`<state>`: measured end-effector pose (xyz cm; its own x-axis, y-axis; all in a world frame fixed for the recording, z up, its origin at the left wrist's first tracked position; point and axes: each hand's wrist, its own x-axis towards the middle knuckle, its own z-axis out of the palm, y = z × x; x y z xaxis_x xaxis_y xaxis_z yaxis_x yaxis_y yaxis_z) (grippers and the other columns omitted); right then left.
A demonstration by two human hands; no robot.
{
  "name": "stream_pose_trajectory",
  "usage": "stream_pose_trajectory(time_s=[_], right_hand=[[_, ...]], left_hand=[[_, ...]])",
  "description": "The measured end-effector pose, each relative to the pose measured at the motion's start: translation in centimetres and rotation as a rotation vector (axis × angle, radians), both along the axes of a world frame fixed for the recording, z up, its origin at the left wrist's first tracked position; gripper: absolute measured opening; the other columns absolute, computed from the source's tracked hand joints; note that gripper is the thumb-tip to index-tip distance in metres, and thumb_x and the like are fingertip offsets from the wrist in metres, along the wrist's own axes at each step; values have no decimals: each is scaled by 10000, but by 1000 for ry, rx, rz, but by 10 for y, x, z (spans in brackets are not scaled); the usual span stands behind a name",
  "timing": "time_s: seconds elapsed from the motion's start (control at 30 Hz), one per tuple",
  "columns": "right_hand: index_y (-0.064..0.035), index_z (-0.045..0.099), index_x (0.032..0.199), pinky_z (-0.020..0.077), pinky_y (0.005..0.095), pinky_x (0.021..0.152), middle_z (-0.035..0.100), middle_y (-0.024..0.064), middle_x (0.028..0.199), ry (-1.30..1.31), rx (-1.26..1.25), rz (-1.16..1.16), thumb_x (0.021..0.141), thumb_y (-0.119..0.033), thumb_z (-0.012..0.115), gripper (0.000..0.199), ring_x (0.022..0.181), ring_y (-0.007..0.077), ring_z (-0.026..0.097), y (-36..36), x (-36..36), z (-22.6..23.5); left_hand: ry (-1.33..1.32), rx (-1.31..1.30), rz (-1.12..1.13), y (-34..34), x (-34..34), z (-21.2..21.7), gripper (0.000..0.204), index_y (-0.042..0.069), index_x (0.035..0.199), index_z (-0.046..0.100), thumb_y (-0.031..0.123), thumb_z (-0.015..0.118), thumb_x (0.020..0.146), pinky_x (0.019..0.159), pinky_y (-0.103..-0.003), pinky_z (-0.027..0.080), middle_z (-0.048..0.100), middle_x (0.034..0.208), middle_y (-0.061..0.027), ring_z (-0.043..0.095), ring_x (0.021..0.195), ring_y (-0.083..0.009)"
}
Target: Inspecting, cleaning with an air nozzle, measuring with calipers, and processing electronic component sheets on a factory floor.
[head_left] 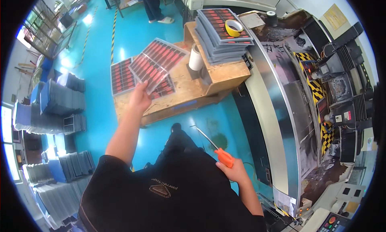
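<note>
Panel, flat and clear-edged with red-and-dark rows, is over the wooden bench, its near corner gripped by the left hand. Right hand, closed around an orange-handled tool, is off the bench's near edge; blue floor spreads left of the bench.

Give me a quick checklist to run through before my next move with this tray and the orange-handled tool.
1. Left hand on the clear plastic rectangular tray with red rows: ok, gripped at its near end.
2. Right hand on the orange-handled tool with a thin metal shaft: ok, held by the handle.
3. Tool tip away from the held tray: ok, they are apart.
4. Held tray lifted off the red-rowed trays below: cannot tell, they overlap in view.
5. Top of the tall grey tray stack free of loose things: not ok, a yellow ring-shaped roll lies there.
</note>
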<state>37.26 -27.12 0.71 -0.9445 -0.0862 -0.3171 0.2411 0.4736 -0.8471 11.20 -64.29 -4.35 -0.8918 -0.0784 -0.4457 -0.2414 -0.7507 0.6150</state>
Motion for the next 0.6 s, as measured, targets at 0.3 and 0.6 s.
stream_pose_trajectory(time_s=[0.3,0.6], right_hand=[[-40,666,996,496,420,696,664,170,817,149,463,-602,872,-359,678,343,787,307,662,134,41,42],[10,582,1135,479,397,844,656,174,980,230,603,-1243,849,-334,711,466,903,282,639,406,191,-29]], left_hand=[[345,-33,-501,119,56,86,328,47,1288,492,57,544,964,960,-398,530,622,1231,-119,627,1114,-244],[513,-50,-947,205,104,158,415,-1,1334,445,40,567,939,974,-390,510,604,1247,-150,619,1114,-244]])
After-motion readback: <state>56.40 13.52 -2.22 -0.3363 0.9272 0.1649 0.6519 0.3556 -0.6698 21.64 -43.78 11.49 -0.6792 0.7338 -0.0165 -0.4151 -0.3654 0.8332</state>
